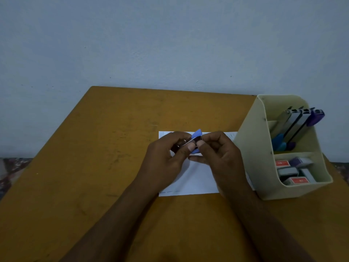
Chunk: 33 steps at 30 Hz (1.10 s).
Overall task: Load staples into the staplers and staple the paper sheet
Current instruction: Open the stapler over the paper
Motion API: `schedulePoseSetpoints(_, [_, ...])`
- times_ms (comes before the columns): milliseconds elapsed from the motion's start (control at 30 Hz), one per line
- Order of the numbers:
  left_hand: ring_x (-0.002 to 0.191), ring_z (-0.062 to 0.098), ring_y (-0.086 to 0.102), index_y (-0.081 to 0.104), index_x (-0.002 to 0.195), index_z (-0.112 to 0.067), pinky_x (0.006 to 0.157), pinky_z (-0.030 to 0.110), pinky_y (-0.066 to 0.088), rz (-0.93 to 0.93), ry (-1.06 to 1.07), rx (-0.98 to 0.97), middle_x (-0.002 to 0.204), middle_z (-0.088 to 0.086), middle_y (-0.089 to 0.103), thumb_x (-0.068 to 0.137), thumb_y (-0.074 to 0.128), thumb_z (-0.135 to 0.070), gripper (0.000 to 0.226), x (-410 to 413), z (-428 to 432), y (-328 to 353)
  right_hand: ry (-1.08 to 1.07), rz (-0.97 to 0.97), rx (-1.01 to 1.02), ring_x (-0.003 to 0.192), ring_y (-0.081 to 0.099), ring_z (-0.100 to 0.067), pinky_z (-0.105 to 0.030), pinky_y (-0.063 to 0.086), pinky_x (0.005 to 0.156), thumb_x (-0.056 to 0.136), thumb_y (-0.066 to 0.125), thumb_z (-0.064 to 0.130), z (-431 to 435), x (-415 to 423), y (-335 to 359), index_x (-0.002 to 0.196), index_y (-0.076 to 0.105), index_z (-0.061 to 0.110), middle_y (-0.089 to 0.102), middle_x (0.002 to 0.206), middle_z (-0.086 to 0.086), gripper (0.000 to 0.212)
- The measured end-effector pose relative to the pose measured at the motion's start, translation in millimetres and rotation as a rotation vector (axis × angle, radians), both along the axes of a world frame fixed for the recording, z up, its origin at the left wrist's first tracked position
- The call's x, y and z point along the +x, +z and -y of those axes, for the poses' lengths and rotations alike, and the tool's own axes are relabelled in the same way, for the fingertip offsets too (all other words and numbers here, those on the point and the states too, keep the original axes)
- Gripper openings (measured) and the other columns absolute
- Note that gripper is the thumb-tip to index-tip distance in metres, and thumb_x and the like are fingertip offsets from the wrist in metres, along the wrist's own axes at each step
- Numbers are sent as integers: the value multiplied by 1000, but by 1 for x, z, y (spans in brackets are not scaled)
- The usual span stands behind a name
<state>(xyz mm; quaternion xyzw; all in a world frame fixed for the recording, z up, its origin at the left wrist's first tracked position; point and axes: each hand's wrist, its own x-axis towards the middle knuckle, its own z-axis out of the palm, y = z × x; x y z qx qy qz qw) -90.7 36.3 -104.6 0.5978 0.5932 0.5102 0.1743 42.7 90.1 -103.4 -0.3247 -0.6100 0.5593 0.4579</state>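
A small blue stapler (196, 136) is held above the white paper sheet (196, 183), its blue top swung up and a metal part showing. My left hand (168, 157) grips it from the left with thumb and fingers. My right hand (221, 156) pinches its right end. The sheet lies flat on the wooden table (94, 167), with a short row of staples along its near left edge. Most of the stapler is hidden by my fingers.
A cream desk organiser (268, 178) stands at the table's right edge, touching the sheet. Its back section holds several staplers (294, 125), blue and purple. Its front section holds red and grey staple boxes (298, 180). A pale wall runs behind the table.
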Motion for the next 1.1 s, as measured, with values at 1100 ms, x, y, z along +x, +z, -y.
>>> schedulePoseSetpoints(1100, [82, 13, 62, 44, 113, -26, 63, 46, 54, 7, 42, -12, 98, -9, 62, 94, 41, -31, 20, 6, 4, -4, -92, -35, -3, 89, 66, -14, -23, 54, 75, 86, 53, -8, 2, -1, 0, 92, 57, 11, 66, 94, -4, 20])
